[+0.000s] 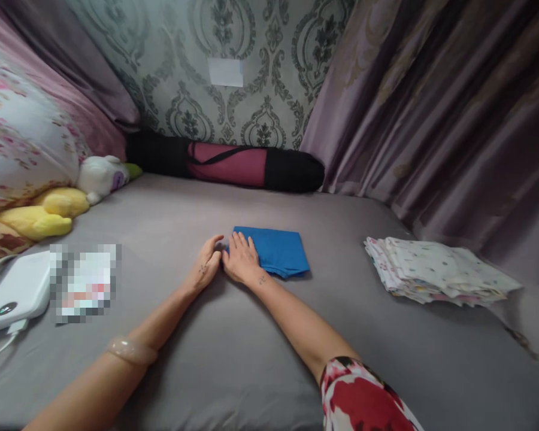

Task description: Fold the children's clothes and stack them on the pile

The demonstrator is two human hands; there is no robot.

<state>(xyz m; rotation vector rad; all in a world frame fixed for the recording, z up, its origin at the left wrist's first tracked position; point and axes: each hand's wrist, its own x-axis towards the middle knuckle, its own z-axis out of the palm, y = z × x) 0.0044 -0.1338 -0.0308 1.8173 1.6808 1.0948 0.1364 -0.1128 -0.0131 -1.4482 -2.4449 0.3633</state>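
Observation:
A folded blue cloth (281,248) lies on the grey bed sheet, roughly rectangular, with a slightly uneven near edge. My right hand (242,256) rests flat on its left part, palm down, fingers stretched out and pointing away from me. Just left of the cloth is my left hand (208,263), turned on its side, with thumb and forefinger apart and nothing visible between them. Its other fingers are mostly hidden behind the hand. The cloth's left edge is partly covered by my right hand.
To the right sits a stack of folded patterned cloths (440,269). On the left are a white power bank (20,287) with a cable, a blurred-out item (88,284) and plush toys (58,209). A long black-and-maroon bag (233,164) lies along the wall.

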